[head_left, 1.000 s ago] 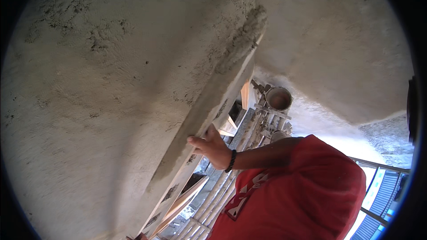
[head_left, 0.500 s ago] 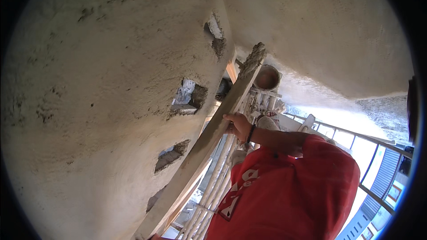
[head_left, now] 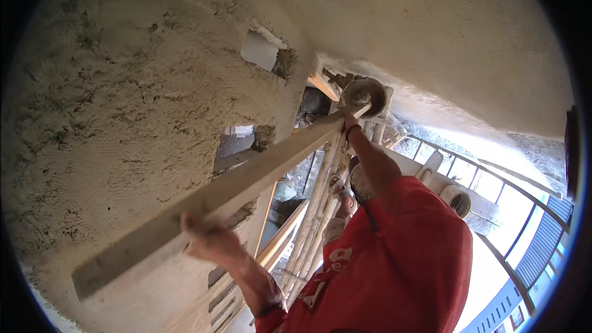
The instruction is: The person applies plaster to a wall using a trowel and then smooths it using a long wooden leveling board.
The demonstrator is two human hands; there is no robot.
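A long wooden board [head_left: 246, 176] slants across the view in front of the rough plastered wall [head_left: 117, 117]. My right hand [head_left: 351, 121] is closed round its far end, beside a round bucket [head_left: 383, 100] with a greyish lump inside. The tip of the board reaches over the bucket's rim. At the board's nearer part, my left hand [head_left: 213, 242] overlaps its lower edge; motion smears the fingers, so their grip is unclear.
Square openings [head_left: 237, 142] pierce the wall on the left. Bamboo poles [head_left: 311, 222] form a narrow platform beneath me. To the right are a railing [head_left: 505, 179] and a pipe-like cylinder [head_left: 456, 200].
The board has swung toward a flatter slant, its near end rising leftward. My right hand moved to its far end by the bucket. My left hand came into fuller view. Mortar no longer shows on the tip.
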